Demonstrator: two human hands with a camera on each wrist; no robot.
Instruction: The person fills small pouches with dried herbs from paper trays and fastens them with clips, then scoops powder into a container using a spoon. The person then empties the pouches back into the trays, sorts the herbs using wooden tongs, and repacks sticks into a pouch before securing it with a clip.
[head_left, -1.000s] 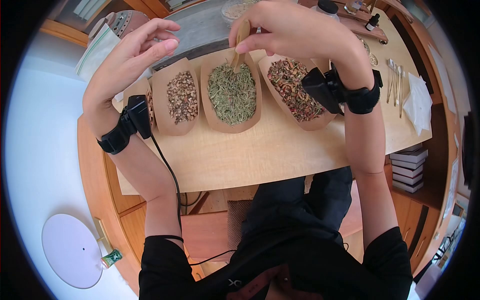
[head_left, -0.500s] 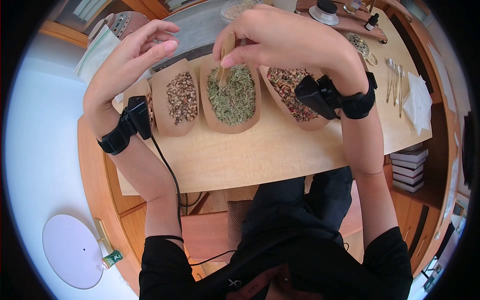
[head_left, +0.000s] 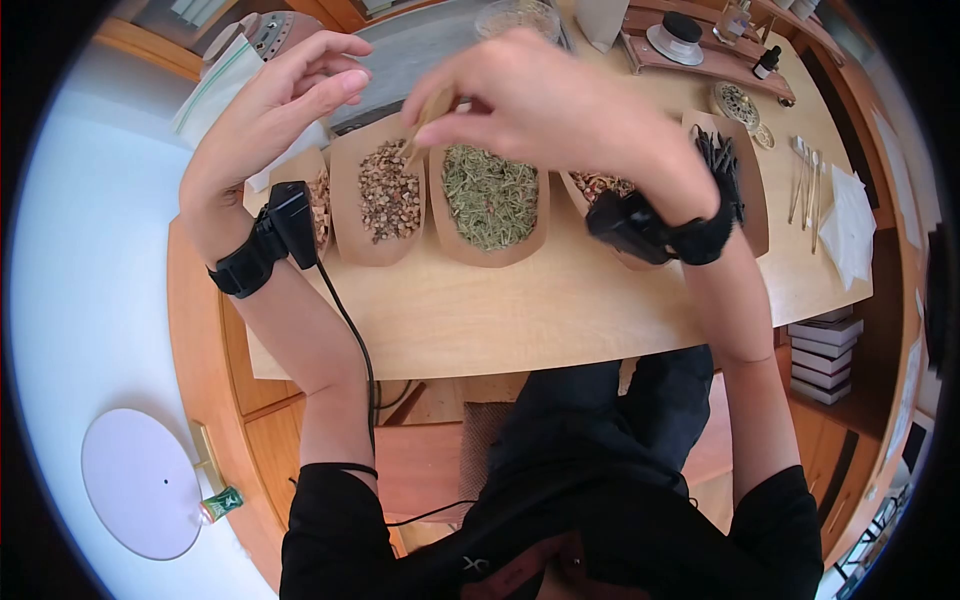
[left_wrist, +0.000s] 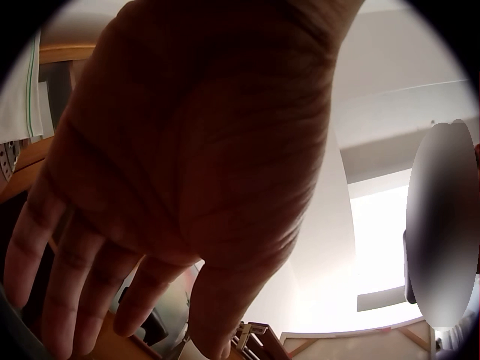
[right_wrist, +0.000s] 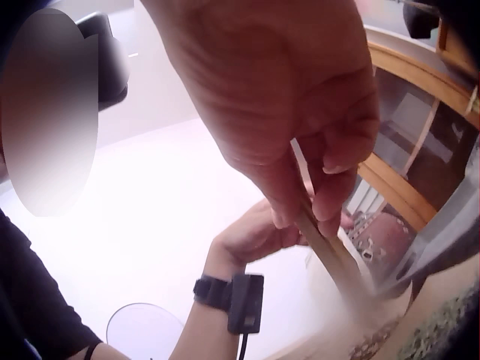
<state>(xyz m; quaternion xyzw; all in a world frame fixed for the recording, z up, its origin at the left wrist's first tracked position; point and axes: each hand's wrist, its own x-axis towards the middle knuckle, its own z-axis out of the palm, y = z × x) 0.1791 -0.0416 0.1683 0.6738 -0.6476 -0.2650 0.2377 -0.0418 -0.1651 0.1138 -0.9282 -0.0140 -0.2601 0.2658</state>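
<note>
My right hand [head_left: 550, 115] pinches a slim wooden scoop [head_left: 430, 115] between thumb and fingers. Its lower end points down at the chopped brown pieces [head_left: 390, 200] in a tan paper tray [head_left: 370, 252]. In the right wrist view the scoop [right_wrist: 330, 255] slants downward from the fingertips, blurred at its lower end. To the right is another paper tray [head_left: 485, 256] of dried green needle-like herb [head_left: 492, 205]. The right forearm partly covers a tray of reddish mixed herbs [head_left: 600, 186]. My left hand [head_left: 280, 115] hovers at the left, fingers loosely bent and holding nothing; its palm [left_wrist: 187, 165] fills the left wrist view.
Another tray of brown pieces [head_left: 320, 210] stands far left, a tray of dark strips [head_left: 725, 160] at the right. Thin metal tools [head_left: 808, 180] and white paper [head_left: 848, 230] lie near the right edge. A wooden stand [head_left: 640, 48] holds a jar and bottles. A zip bag [head_left: 220, 95] is back left.
The right hand has moved left with the scoop, from over the green herb to the brown pieces. The view has shifted slightly, showing the tray of dark strips. The left hand keeps its pose.
</note>
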